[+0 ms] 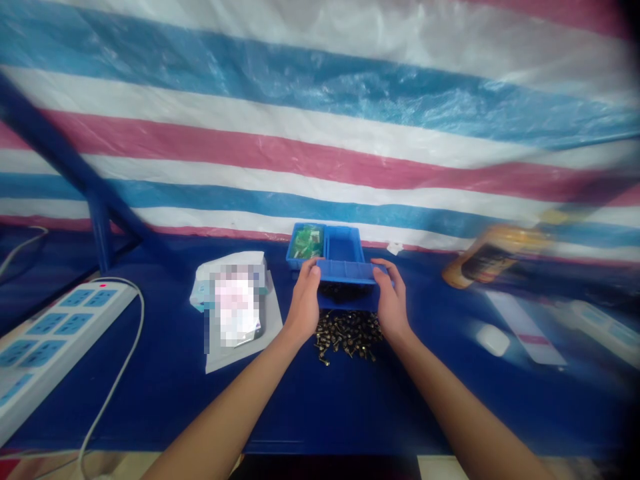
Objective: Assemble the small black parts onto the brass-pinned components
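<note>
Blue plastic bin (345, 272) held tilted in front of me over the worktop (165, 413), both hands on it. Head view only: left hand (304, 301) and right hand (391, 301) each grip one end, fingers closed over the rim. Most of the bin's inside is hidden from me, just dark shapes showing under its edge. Right below it lies one loose heap of small dark screws (347, 337) with gold glints, too many and too small to count. Just behind the bin sits one blue two-compartment tray (325, 243), green packets (307, 242) in its left compartment, contents hard to make out. To my left: one paper package (235, 293), label pixelated, and one power strip (55, 340) with a white cable (120, 353). To my right, all blurred: one orange bottle (495, 255), one white mouse (493, 340), a second power strip (605, 330). Striped tarp (320, 133) hangs behind.
</note>
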Demonstrator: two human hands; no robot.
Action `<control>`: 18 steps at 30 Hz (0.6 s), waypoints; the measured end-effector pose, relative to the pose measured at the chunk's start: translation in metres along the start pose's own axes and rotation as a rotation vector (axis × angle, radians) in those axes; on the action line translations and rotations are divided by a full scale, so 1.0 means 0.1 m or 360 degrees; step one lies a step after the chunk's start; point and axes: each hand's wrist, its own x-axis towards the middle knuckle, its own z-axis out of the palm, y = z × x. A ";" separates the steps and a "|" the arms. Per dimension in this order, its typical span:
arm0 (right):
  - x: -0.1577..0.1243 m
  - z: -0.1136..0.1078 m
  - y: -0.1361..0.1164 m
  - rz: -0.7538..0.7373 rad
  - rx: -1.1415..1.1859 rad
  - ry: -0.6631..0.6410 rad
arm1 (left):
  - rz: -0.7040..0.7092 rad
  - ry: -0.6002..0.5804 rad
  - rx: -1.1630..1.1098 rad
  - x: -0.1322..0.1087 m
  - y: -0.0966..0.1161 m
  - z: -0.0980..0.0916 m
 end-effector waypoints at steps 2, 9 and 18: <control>-0.01 0.00 0.00 -0.0033 -0.0023 -0.0015 | 0.0000 0.0011 -0.0018 0.01 -0.01 0.00; -0.04 0.00 0.00 -0.0147 -0.0005 -0.0108 | 0.0027 0.0011 -0.0063 0.00 0.04 -0.01; -0.04 -0.02 0.00 -0.0217 0.0002 -0.0186 | 0.0050 0.0039 -0.0017 -0.02 0.05 -0.02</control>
